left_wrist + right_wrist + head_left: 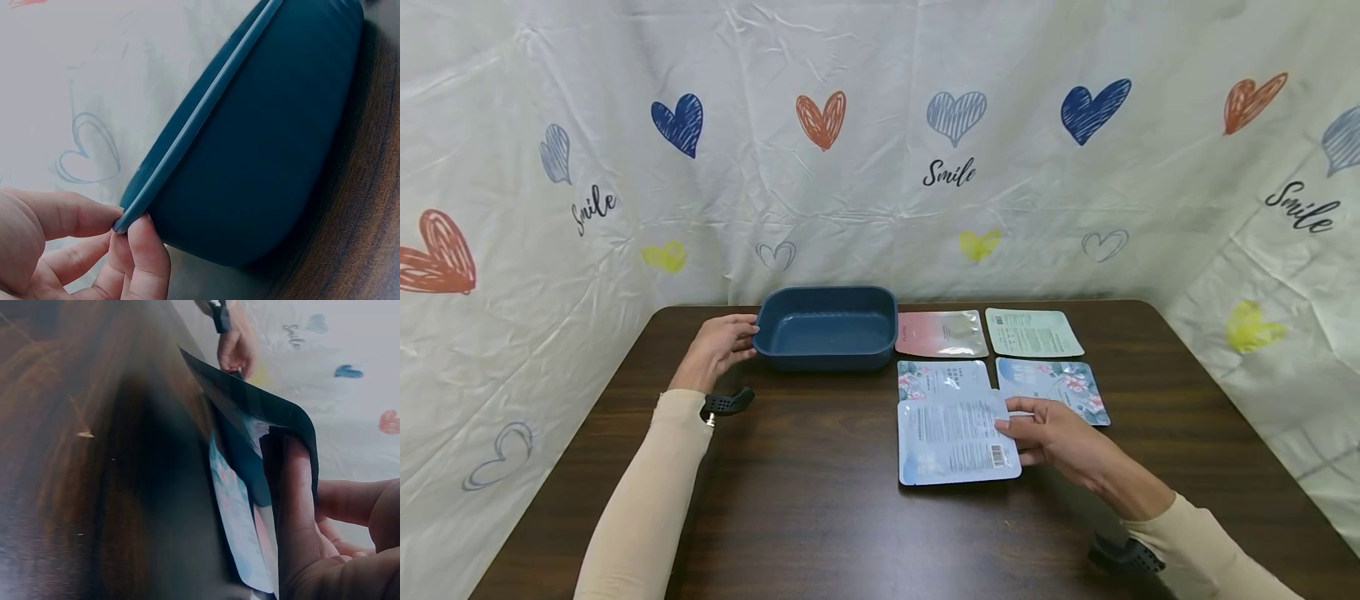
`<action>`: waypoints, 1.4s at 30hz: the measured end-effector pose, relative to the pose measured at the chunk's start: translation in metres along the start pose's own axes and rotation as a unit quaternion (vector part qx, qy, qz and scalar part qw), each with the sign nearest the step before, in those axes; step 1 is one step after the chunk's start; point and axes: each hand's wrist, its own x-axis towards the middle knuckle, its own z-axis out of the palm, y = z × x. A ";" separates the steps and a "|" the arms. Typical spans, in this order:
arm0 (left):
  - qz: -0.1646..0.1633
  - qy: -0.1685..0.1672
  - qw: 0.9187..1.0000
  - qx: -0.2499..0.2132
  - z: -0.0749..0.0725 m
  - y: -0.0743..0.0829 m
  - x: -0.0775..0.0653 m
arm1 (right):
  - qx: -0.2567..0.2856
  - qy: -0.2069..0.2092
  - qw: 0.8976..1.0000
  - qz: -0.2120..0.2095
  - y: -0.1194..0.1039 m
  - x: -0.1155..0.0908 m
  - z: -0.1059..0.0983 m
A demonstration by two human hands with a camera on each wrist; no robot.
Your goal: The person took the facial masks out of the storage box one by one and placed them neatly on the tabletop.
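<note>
At the far left, my left hand (718, 346) pinches the rim of a dark blue plastic basin (823, 362). In the left wrist view, thumb and fingers close on the corner of the basin's rim (187, 128). My right hand (1058, 437) grips the right edge of a light blue face mask packet (951, 458), its printed text side and barcode facing up. The right wrist view shows the held packet (262, 403) tilted above the tabletop. It overlaps a blue flowered packet (925, 379) behind it.
Another blue flowered packet (1067, 383) lies behind the right hand. A pink packet (940, 333) sits right beside the basin, with a pale green packet (1033, 333) to its right. All lie on a dark wooden table (820, 517), backed by a white heart-printed cloth (865, 200).
</note>
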 end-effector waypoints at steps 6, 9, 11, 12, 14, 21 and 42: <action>0.000 0.001 1.000 0.002 -0.001 0.000 -0.001 | -0.001 -0.019 1.000 0.008 0.009 -0.005 0.001; 0.003 -0.001 1.000 -0.001 -0.001 0.000 -0.001 | -0.006 -0.024 1.000 0.011 0.013 -0.008 0.002; 0.003 0.000 1.000 -0.003 0.000 0.001 -0.001 | -0.009 -0.024 1.000 0.013 0.015 -0.009 0.003; 0.003 0.001 1.000 -0.003 0.000 0.001 -0.001 | -0.012 -0.024 1.000 0.015 0.016 -0.009 0.004; 0.001 0.001 1.000 0.000 0.000 0.001 -0.001 | -0.022 -0.025 0.999 0.013 0.017 -0.010 0.005; 0.000 0.004 1.000 0.002 0.000 0.001 0.000 | -0.089 -0.011 0.996 0.005 0.016 -0.013 0.010; 0.002 0.007 1.000 0.014 0.001 0.001 0.000 | -0.299 0.054 0.952 0.028 -0.003 -0.016 0.002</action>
